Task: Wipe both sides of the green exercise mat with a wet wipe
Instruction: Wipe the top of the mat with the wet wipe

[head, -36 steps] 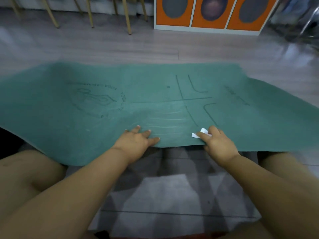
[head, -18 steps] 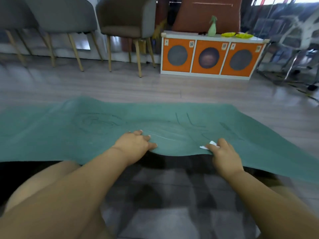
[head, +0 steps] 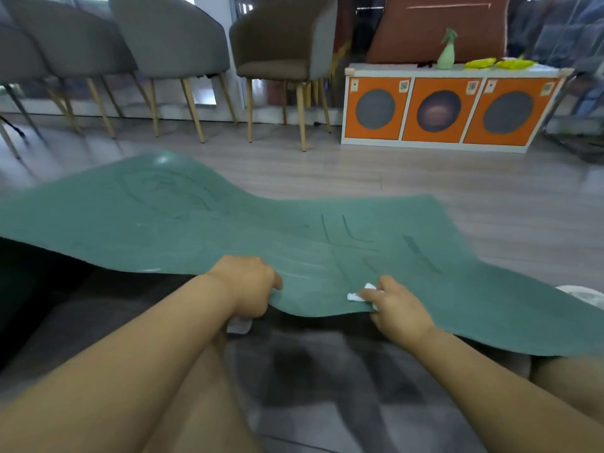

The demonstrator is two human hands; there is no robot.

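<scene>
The green mat spreads across the middle of the view, from nine o'clock to about four o'clock, over a pale wooden floor. Its near edge is lifted off the dark patterned rug below, and the sheet ripples, with a hump rising towards ten o'clock.

The left hand sits just left of centre, forearm reaching in from seven o'clock. Its fingers are curled under the near edge of the mat and the thumb lies on top, so it grips the edge in a closed fist.

The right hand is at about four o'clock from centre, forearm coming in from five o'clock. It holds the same near edge, fingers folded around it, and a crumpled white wipe is pinched between its fingers and the mat's top face.

At twelve o'clock stand grey chairs on wooden legs. At one o'clock a low orange cabinet carries a pale green spray bottle.
</scene>
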